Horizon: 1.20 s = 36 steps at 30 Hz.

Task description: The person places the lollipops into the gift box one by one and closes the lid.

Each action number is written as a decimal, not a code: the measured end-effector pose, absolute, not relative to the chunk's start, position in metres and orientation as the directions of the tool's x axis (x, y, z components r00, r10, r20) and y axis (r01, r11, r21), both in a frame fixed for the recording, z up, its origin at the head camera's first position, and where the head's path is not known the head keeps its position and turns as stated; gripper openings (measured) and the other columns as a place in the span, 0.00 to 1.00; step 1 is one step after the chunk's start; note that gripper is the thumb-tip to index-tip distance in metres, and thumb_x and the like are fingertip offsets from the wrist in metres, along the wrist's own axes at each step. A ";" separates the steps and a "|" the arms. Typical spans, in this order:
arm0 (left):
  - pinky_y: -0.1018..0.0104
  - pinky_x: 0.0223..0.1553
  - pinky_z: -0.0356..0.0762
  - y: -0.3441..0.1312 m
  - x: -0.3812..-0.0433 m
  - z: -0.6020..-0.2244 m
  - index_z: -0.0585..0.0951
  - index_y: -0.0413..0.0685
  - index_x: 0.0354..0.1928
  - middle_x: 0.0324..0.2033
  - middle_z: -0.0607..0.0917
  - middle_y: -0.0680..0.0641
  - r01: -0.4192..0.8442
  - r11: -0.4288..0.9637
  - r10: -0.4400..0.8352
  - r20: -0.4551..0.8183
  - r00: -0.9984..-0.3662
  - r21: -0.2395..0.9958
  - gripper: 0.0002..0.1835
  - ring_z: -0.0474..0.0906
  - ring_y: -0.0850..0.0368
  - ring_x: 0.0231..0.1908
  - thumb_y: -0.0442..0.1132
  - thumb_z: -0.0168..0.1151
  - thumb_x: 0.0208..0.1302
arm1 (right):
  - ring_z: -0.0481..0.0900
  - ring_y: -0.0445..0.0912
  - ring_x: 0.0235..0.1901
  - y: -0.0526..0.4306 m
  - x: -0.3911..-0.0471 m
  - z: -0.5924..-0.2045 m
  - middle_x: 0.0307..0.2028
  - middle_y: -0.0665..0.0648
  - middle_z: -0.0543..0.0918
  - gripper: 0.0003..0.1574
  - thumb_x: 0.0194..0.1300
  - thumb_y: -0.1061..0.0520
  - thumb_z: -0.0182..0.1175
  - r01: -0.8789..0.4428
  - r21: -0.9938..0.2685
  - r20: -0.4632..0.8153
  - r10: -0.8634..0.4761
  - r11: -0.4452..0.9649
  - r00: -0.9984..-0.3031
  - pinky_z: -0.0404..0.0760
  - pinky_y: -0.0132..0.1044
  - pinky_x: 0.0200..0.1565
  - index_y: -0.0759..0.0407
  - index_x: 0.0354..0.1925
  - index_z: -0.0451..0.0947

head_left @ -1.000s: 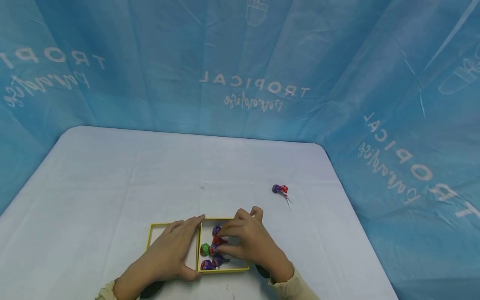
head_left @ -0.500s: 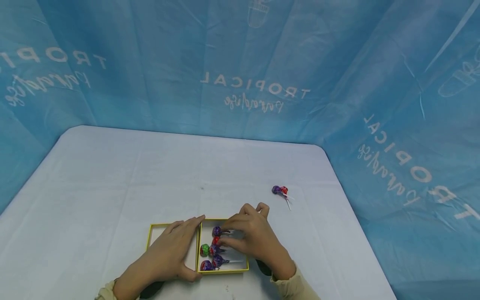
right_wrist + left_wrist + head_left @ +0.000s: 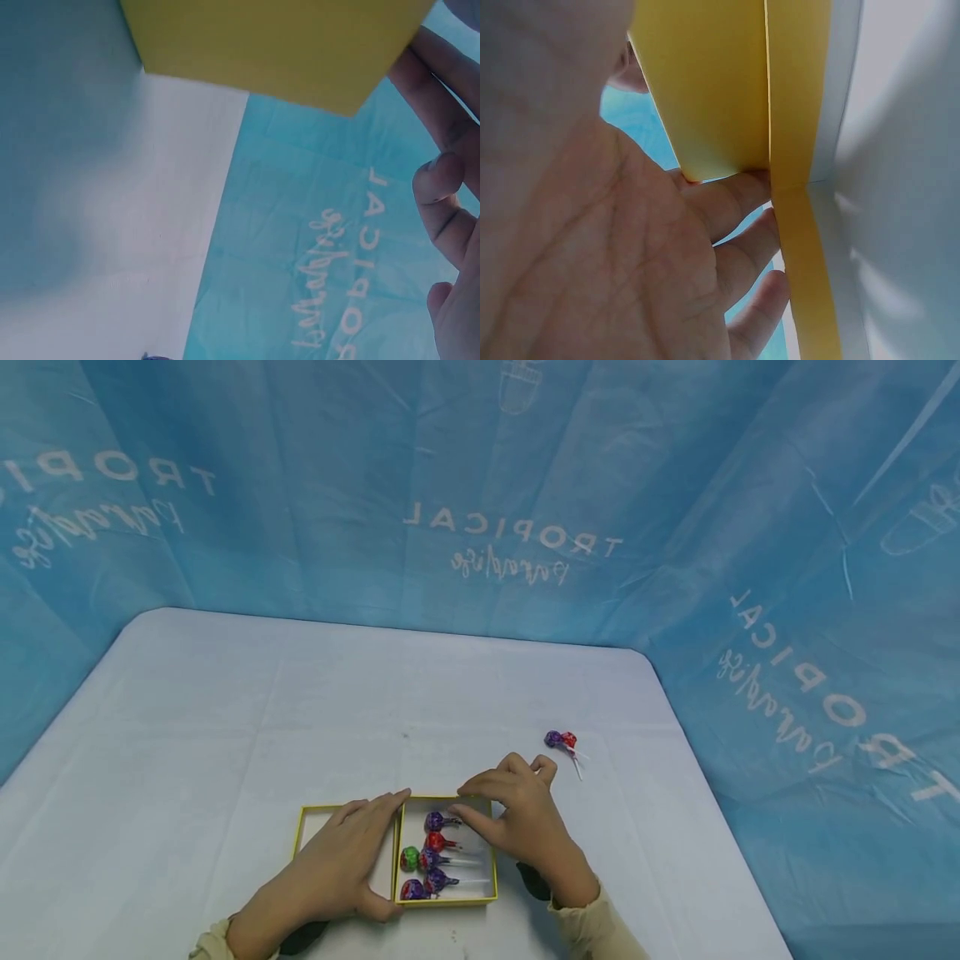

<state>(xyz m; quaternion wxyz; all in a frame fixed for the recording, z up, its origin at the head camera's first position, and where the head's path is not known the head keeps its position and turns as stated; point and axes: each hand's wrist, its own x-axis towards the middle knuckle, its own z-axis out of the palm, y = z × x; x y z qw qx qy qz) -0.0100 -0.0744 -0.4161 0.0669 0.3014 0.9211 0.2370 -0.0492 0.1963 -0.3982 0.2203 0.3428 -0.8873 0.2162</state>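
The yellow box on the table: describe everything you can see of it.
The yellow box looks like cardboard, yellow outside and whitish inside. It lies open on the white table, two parts side by side. Wrapped lollipops lie in the right part. The left hand covers much of the left part, fingers touching a yellow wall; the right hand is at the right part's far rim, contact unclear.

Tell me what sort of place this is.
Perhaps a curtained-off tabletop workspace, going by the blue "TROPICAL Paradise" curtain behind the white table and the lollipops in a yellow-edged box.
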 end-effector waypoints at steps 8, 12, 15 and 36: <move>0.46 0.69 0.64 -0.073 -0.010 -0.416 0.55 0.43 0.78 0.70 0.72 0.44 0.510 0.710 0.581 0.007 -0.814 0.486 0.70 0.67 0.47 0.70 0.69 0.76 0.35 | 0.68 0.39 0.34 0.206 -0.061 -0.398 0.38 0.41 0.90 0.12 0.59 0.42 0.73 -0.654 -0.219 0.525 -0.478 0.724 -0.705 0.50 0.53 0.40 0.42 0.40 0.90; 0.46 0.70 0.63 -0.073 -0.010 -0.417 0.55 0.43 0.78 0.69 0.72 0.44 0.504 0.714 0.575 0.005 -0.818 0.486 0.70 0.68 0.48 0.69 0.68 0.77 0.34 | 0.69 0.40 0.35 0.209 -0.067 -0.398 0.38 0.43 0.90 0.12 0.58 0.43 0.74 -0.623 -0.220 0.518 -0.451 0.751 -0.727 0.52 0.56 0.41 0.44 0.40 0.90; 0.46 0.70 0.63 -0.073 -0.010 -0.417 0.55 0.43 0.77 0.69 0.72 0.43 0.504 0.712 0.575 0.007 -0.818 0.489 0.71 0.68 0.48 0.69 0.68 0.77 0.33 | 0.70 0.41 0.35 0.213 -0.071 -0.399 0.38 0.44 0.90 0.12 0.57 0.45 0.75 -0.597 -0.217 0.519 -0.427 0.772 -0.740 0.52 0.57 0.41 0.45 0.39 0.91; 0.46 0.70 0.63 -0.073 -0.011 -0.420 0.54 0.44 0.78 0.70 0.71 0.43 0.506 0.713 0.579 -0.001 -0.815 0.486 0.71 0.67 0.48 0.70 0.70 0.76 0.34 | 0.72 0.47 0.35 0.260 -0.099 -0.403 0.36 0.54 0.90 0.16 0.55 0.55 0.75 -0.304 -0.266 0.462 -0.156 0.915 -0.873 0.51 0.59 0.43 0.51 0.45 0.90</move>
